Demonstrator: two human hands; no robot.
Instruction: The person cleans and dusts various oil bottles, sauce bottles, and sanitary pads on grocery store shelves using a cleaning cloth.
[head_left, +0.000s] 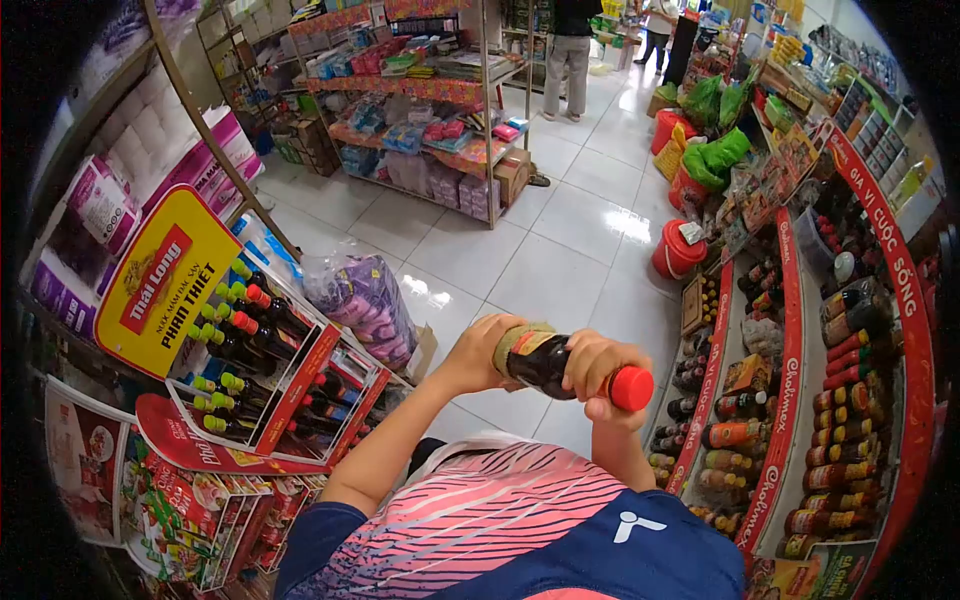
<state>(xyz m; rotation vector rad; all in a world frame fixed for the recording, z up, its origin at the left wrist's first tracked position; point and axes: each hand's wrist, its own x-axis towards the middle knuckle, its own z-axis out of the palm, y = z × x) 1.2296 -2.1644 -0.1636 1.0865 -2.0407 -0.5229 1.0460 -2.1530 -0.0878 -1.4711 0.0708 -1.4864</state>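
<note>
A dark sauce bottle (545, 365) with a red cap (631, 388) is held tilted on its side in front of my chest. My right hand (603, 368) is wrapped around its neck end, just behind the cap. At the base end my left hand (483, 352) is closed on an olive-brown cloth (510, 346), which presses against the bottle. Part of a yellow and red label shows beside the cloth. The fingertips of my left hand are partly hidden behind the bottle and cloth.
On the left, a display rack (250, 440) holds sauce bottles under a yellow sign (165, 285). To the right, red-edged shelves (785, 390) carry many bottles and jars. A purple bag (365, 310) and a red bucket (679, 252) stand on the tiled floor. Two people stand farther back.
</note>
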